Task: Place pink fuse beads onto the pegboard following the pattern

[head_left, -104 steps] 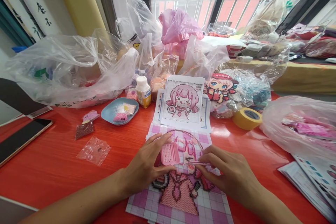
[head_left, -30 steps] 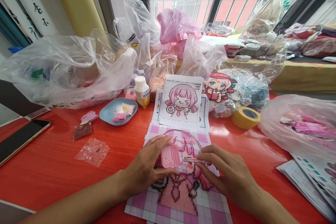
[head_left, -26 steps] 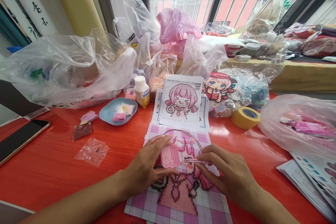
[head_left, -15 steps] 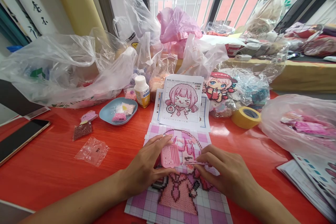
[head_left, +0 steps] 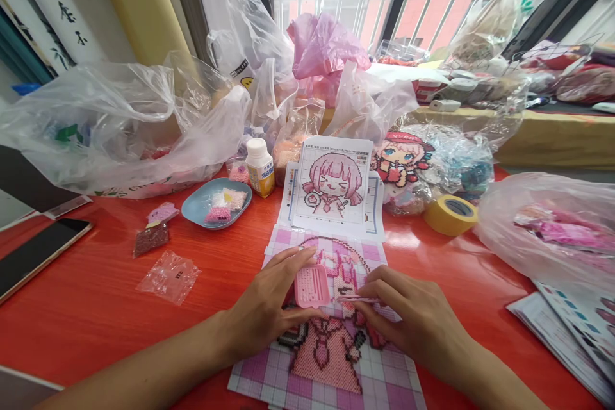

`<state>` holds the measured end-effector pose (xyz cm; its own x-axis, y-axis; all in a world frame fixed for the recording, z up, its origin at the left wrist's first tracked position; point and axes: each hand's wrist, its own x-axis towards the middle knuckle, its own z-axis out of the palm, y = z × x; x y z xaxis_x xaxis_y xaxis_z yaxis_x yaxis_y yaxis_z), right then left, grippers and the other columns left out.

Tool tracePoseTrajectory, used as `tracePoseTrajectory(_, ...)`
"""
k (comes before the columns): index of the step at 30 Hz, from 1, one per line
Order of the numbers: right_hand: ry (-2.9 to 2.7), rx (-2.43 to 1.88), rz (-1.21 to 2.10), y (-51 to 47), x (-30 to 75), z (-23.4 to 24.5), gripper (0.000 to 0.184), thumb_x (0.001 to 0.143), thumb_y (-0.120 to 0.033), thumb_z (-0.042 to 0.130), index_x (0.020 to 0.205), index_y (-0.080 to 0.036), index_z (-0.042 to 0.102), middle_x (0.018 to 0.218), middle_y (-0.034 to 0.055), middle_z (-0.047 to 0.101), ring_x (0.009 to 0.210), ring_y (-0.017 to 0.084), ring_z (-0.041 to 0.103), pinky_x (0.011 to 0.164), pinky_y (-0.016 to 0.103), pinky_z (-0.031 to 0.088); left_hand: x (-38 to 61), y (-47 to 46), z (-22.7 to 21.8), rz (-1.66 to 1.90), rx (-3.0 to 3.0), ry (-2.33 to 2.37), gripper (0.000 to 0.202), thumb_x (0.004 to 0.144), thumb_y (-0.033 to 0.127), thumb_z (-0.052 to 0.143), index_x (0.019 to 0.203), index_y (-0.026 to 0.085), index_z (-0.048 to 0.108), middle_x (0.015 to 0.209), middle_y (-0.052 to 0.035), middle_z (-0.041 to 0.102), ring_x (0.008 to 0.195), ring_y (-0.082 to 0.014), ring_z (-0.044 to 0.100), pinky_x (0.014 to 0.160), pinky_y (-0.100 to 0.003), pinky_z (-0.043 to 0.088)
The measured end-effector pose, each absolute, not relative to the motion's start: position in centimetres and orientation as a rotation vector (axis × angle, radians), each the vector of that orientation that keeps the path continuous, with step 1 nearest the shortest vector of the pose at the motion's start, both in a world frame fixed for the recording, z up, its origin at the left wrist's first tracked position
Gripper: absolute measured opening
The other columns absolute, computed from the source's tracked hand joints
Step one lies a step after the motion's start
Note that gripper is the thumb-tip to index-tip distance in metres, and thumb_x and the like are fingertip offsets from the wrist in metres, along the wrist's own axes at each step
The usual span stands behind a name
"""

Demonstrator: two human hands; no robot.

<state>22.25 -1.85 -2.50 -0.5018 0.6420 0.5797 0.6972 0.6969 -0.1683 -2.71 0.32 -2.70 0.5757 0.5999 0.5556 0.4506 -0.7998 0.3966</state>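
My left hand (head_left: 278, 295) is closed round the side of a small pink bead tray (head_left: 312, 286), which has rows of beads in its grooves. Between the thumb and fingers of my right hand (head_left: 403, 307) is a pair of pink tweezers (head_left: 356, 298), its tips pointing left, close to the tray's right edge. Beneath both hands lies a pegboard (head_left: 269, 375) over a purple and white checked pattern. Beads on it form a pink-haired figure with a pink dress (head_left: 324, 355). My hands and the tray cover part of the figure.
A printed chart (head_left: 334, 182) lies behind the pegboard. Bead bags rest on a blue plate (head_left: 192, 205) beside a white-capped bottle (head_left: 259, 166). Yellow tape (head_left: 450, 215) and a plastic bag (head_left: 552, 230) are on the right; a phone (head_left: 43, 250) lies at the left.
Almost nothing differs. The tweezer tips have shifted very slightly left toward the tray, and the left thumb has moved slightly right.
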Motion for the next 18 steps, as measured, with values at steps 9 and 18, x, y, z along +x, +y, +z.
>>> tracePoseTrajectory(9, -2.268, -1.015, -0.115, -1.84, 22.28, -2.35, 0.012, 0.092, -0.026, 0.052, 0.083, -0.02, 0.058, 0.073, -0.0006, 0.059, 0.056, 0.007, 0.055, 0.045, 0.02, 0.033, -2.65, 0.36, -2.58, 1.041, 2.58, 0.863, 0.076, 0.085, 0.046, 0.059, 0.146, 0.019, 0.021, 0.119, -0.0147, 0.066, 0.119, -0.0278, 0.059, 0.099, -0.045, 0.051)
tracePoseTrajectory(18, -2.262, -1.019, -0.134, -1.78, 22.33, -2.28, 0.013, 0.091, -0.027, 0.054, 0.081, -0.02, 0.057, 0.072, -0.0004, 0.059, 0.056, 0.007, 0.055, 0.045, 0.02, 0.032, -2.7, 0.34, -2.74, 1.031, 2.572, 0.86, 0.079, 0.084, 0.045, 0.06, 0.146, 0.02, 0.019, 0.118, -0.0151, 0.067, 0.119, -0.0294, 0.059, 0.098, -0.047, 0.051)
